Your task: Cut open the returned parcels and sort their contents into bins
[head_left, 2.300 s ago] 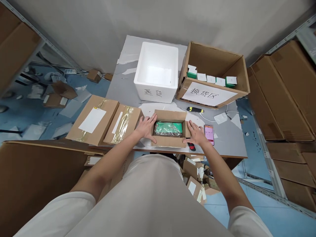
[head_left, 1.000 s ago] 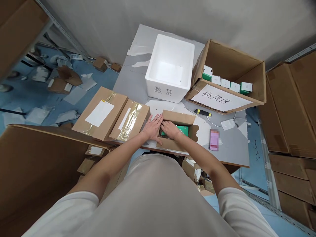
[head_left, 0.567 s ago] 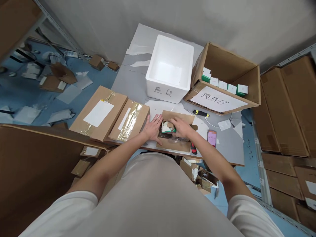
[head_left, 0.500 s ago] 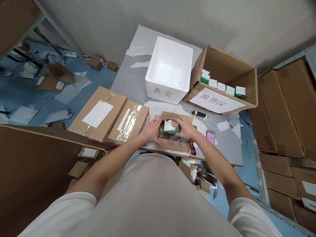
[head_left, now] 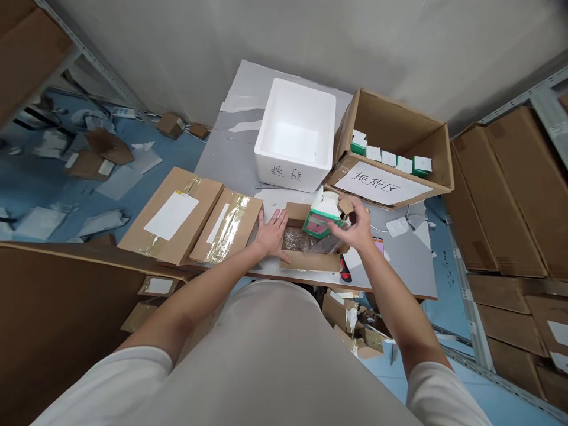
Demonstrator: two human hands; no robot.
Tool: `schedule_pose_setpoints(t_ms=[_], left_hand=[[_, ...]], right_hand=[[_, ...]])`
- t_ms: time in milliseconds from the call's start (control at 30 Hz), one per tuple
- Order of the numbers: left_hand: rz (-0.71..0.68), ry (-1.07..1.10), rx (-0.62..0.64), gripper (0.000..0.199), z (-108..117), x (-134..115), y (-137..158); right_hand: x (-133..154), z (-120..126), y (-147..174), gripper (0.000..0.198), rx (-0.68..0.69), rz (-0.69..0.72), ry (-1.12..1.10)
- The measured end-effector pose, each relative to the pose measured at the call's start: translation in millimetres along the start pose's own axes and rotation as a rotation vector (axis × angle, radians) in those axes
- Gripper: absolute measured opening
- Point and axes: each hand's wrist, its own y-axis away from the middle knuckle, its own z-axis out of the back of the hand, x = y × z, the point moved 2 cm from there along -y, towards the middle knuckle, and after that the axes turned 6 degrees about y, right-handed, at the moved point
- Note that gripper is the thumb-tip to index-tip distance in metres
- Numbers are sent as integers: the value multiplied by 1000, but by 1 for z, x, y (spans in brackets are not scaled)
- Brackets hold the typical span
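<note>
Right now R hand (head_left: 355,225) is closed on a green-and-white box (head_left: 326,207), thumb on near side, w/ a brown cardboard bit by my fingers. I've got the box tilted over the back-right part of the open carton (head_left: 310,261); can't tell if it touches the rim. L hand (head_left: 270,235) grips nothing: it's open, fingers spread, at the carton's left edge. Clear plastic wrap (head_left: 298,239) lies in the carton, on the table (head_left: 231,142). Red-and-black cutter (head_left: 345,269) is just beside the carton's near R corner; phone (head_left: 378,244) is partly hidden behind my R wrist. Two taped cartons (head_left: 171,216) sit to my L. Behind: white foam box (head_left: 306,180), then big cardboard box (head_left: 399,124) w/ approx. five small boxes (head_left: 389,158) in a row.
</note>
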Motion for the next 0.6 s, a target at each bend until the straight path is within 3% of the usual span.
schedule_pose_setpoints(t_ms=[200, 367, 467, 600], left_hand=[[53, -42, 41, 143, 18, 4, -26], [123, -27, 30, 140, 41, 23, -60], [121, 13, 6, 135, 58, 36, -75], [44, -3, -53, 124, 77, 39, -72]], right_hand=[[22, 57, -36, 63, -325, 51, 160], [48, 102, -6, 66, -443, 34, 306], [48, 92, 35, 64, -366, -35, 288], [33, 42, 90, 56, -160, -150, 116]])
